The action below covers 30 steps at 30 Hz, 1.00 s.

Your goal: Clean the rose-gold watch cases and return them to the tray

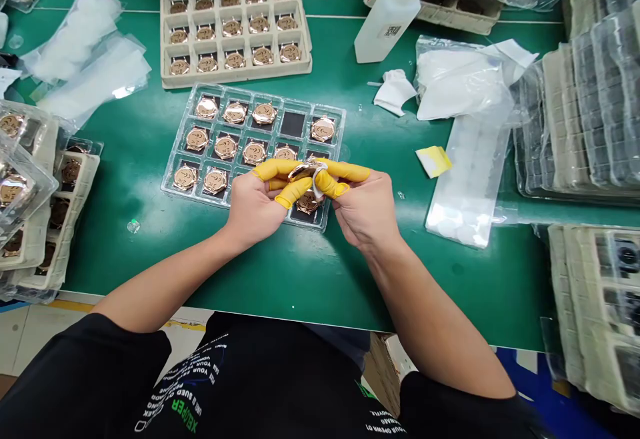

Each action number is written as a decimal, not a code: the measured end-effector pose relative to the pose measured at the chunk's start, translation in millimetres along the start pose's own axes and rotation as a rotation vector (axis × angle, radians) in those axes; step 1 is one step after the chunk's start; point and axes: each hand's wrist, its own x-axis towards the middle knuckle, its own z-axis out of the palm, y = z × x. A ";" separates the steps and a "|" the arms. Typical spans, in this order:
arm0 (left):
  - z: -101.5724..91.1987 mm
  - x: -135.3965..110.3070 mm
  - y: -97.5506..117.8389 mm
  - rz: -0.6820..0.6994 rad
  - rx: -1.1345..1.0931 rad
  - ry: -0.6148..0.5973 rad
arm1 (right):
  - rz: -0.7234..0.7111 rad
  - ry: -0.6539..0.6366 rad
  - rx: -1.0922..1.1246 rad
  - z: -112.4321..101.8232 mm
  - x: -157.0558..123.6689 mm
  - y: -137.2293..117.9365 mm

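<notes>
My left hand (pixel 257 209), with yellow finger cots on its fingertips, is closed around a gold-toned watch case (pixel 301 171) tilted on edge. My right hand (pixel 369 209), also in yellow finger cots, pinches a small white cloth (pixel 319 174) against the case's right side. Both hands are above the front part of a clear plastic tray (pixel 341 136). Round gold watch cases sit in most of its visible compartments, on black pads. One back-row compartment shows only its black pad (pixel 293 124). My hands hide several front and middle compartments.
Behind stands a beige tray (pixel 236 79) of watch cases. A white bottle (pixel 383 32), crumpled wipe (pixel 395 90), yellow-and-white paper (pixel 434 160) and plastic sleeves (pixel 465 179) lie rightward. Stacked trays flank the green table (pixel 200 259) at left (pixel 75 216) and right (pixel 550 119).
</notes>
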 end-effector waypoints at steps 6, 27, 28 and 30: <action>-2.0 0.2 -1.0 0.003 0.037 0.000 | -0.289 -0.077 -0.578 -19.2 7.0 -12.6; -3.9 4.1 17.1 0.027 -0.031 0.025 | -0.263 -0.119 -0.282 5.9 -18.1 7.9; -9.0 7.6 16.0 0.040 0.000 0.031 | -0.276 -0.097 -0.302 4.6 -17.6 4.4; -24.4 19.7 10.2 0.071 0.112 0.038 | -0.305 0.011 -0.333 -2.2 -12.0 -5.5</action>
